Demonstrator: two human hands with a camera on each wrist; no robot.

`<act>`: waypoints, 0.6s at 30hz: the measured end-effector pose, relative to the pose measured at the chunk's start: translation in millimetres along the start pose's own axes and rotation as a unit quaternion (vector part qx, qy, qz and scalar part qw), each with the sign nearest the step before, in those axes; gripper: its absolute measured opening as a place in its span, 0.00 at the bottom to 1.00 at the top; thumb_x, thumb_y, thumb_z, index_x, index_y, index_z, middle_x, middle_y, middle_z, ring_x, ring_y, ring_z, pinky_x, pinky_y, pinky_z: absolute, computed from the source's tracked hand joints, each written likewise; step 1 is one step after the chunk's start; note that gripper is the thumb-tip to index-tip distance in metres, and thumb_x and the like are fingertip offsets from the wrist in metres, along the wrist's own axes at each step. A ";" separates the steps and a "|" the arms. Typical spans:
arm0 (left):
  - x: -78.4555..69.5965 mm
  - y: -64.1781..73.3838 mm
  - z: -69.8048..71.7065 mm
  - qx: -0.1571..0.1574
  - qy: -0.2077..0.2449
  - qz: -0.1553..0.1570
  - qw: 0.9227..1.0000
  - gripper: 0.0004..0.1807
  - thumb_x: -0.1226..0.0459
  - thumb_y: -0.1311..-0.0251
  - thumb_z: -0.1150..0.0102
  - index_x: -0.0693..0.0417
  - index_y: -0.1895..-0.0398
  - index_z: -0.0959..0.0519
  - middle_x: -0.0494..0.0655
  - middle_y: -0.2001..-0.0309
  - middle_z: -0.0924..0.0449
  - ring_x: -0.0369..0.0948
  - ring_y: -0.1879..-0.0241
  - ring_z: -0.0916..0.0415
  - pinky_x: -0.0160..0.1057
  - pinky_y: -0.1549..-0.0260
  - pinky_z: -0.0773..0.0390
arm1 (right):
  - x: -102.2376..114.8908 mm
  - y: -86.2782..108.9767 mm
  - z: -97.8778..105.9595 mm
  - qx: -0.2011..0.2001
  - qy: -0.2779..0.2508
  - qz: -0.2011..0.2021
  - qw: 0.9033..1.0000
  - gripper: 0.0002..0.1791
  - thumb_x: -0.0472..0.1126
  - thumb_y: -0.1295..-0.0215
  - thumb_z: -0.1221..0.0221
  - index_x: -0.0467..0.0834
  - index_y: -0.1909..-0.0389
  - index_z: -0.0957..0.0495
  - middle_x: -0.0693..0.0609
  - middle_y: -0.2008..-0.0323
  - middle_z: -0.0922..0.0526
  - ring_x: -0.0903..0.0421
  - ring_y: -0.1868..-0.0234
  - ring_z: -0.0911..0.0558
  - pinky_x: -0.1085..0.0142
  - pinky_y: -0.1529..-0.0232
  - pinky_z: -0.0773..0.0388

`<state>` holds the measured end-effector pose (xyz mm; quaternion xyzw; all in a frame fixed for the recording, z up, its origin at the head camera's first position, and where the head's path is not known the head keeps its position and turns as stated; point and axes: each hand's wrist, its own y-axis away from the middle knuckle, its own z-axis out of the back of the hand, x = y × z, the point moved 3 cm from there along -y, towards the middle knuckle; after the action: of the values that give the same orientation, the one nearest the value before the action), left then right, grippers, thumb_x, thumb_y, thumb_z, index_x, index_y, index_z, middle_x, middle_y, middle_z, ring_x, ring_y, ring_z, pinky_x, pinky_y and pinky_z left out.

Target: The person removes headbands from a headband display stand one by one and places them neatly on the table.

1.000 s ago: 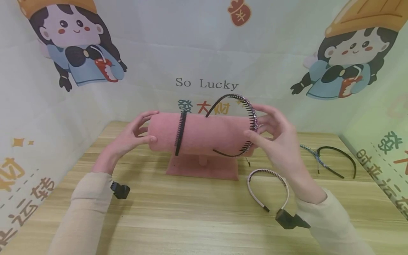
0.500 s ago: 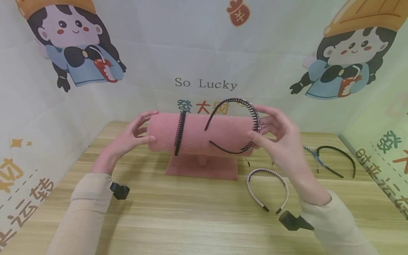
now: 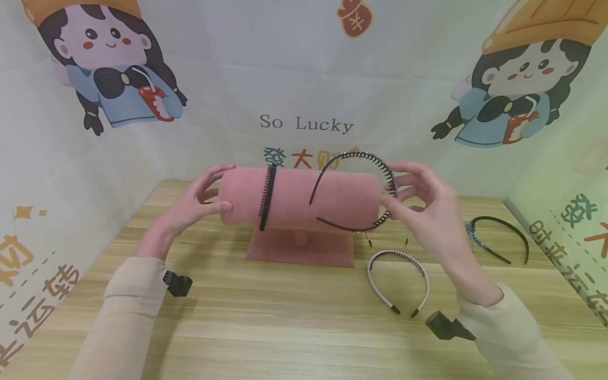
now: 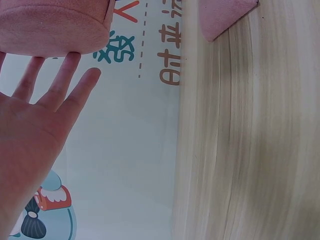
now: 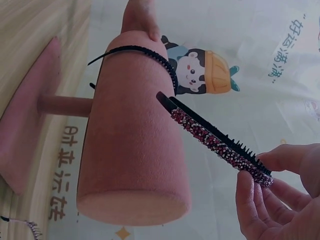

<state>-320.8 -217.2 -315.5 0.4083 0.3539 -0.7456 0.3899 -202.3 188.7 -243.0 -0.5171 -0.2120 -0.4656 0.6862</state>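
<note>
A pink padded roll point(image 3: 294, 200) on a stand base point(image 3: 328, 256) lies crosswise in the head view. My left hand point(image 3: 201, 194) grips its left end, thumb in front and fingers over the top and behind. Just right of that hand, a black toothed headband point(image 3: 267, 203) sits on the roll. My right hand point(image 3: 425, 206) pinches a second toothed headband point(image 5: 217, 144), covered in pink and silver rhinestones, between thumb and fingers at its curve. Its two ends point left across the front of the roll in the head view. The right wrist view shows this headband off the roll, beside it.
A pale pink headband point(image 3: 370, 277) lies on the wooden table point(image 3: 266, 327) at front right. Farther right are a black headband point(image 3: 515, 232) and a blue one point(image 3: 478, 244), partly behind my right hand. Printed cloth point(image 3: 304, 84) stands behind and at both sides.
The right hand has shifted right with the rhinestone headband. Its upper end, hidden behind the roll earlier, now shows in front of the roll. The left hand keeps its place.
</note>
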 end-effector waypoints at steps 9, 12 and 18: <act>0.4 0.6 -0.5 -0.002 -0.003 -0.003 1.000 0.42 0.69 0.35 0.41 0.34 0.23 0.46 0.45 0.22 0.51 0.44 0.35 0.33 0.40 0.48 0.22 | -9.0 1.0 7.7 0.009 0.052 -0.005 0.999 0.23 0.37 0.38 0.34 0.50 0.41 0.23 0.54 0.55 0.19 0.66 0.64 0.18 0.75 0.65 0.17; -0.6 0.8 -0.8 0.001 -0.003 -0.003 1.000 0.41 0.69 0.35 0.41 0.34 0.23 0.47 0.46 0.22 0.51 0.43 0.35 0.33 0.39 0.49 0.22 | -11.2 2.4 10.6 0.014 0.067 -0.010 0.998 0.23 0.38 0.37 0.34 0.51 0.41 0.22 0.54 0.53 0.19 0.66 0.63 0.19 0.75 0.65 0.18; -2.4 1.6 -1.1 0.005 -0.004 -0.003 1.000 0.42 0.68 0.34 0.41 0.34 0.23 0.48 0.46 0.21 0.52 0.42 0.36 0.34 0.39 0.49 0.22 | -14.8 3.6 17.0 0.018 0.098 -0.017 0.995 0.21 0.40 0.36 0.34 0.53 0.42 0.21 0.55 0.51 0.19 0.68 0.61 0.20 0.76 0.64 0.20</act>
<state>-318.2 -216.3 -314.2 0.4065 0.3495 -0.7501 0.3871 -203.1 210.4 -249.9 -0.4533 -0.1608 -0.5219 0.7045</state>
